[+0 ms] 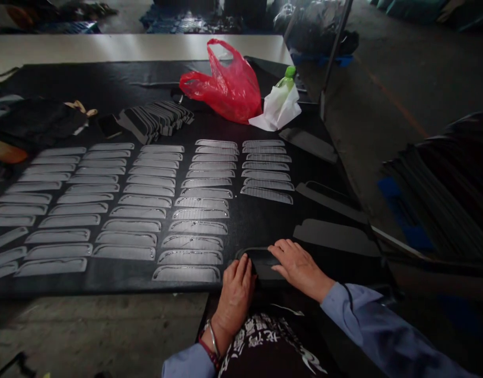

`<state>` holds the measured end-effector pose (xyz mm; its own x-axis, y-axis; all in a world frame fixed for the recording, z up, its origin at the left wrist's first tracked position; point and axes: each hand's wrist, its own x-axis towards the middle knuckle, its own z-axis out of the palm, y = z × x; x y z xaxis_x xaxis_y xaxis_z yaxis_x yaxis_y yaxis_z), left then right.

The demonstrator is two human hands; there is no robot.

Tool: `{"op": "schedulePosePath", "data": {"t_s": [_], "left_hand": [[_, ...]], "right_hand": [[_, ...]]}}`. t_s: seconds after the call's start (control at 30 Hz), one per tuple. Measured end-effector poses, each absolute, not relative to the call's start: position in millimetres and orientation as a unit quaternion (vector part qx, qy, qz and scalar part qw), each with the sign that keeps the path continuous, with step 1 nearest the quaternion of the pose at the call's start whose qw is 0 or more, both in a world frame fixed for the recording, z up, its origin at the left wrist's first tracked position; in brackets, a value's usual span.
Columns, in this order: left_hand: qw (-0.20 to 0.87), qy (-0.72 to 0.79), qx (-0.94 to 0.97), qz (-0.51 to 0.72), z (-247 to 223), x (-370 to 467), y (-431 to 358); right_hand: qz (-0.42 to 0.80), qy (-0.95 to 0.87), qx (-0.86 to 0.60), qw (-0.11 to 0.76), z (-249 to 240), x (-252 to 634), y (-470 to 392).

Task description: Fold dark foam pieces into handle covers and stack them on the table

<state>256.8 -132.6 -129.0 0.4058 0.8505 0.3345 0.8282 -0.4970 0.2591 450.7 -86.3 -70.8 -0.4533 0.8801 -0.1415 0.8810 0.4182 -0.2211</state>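
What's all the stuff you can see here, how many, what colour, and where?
Table cover: one, black, across the middle
Strips: many, silvery grey, five rough columns on the cover
Curved piece: one, dark, near edge
Loose pieces: at least three, dark grey, right side
Overlapping pile: many, grey, behind the strips
Bag: one, red, far side
Bottle: one, green, white-wrapped, right of bag
Bundle: one, black, far left
Stacked sheets: uncountable, dark, far right
Background: too dim to list
Sleeves: two, blue, forearms
Left hand: one, bare, on curved piece
Right hand: one, bare, same piece
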Motion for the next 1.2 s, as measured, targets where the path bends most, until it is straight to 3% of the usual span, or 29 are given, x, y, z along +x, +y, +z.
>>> {"op": "schedulePosePath", "data": {"t_s": [0.77, 1.2], "left_hand": [[0.032, 0.487, 0.852, 0.189, -136.4, 253.6, -136.1], [-0.03, 0.447, 0.876, 0.179, -132.9, 253.5, -131.6]], "right_hand": [[-0.142, 0.832, 0.535, 0.017, -68.0, 448.3, -85.3], [-0.141, 0.839, 0.525, -0.009, -62.9, 450.2, -87.0]]}}
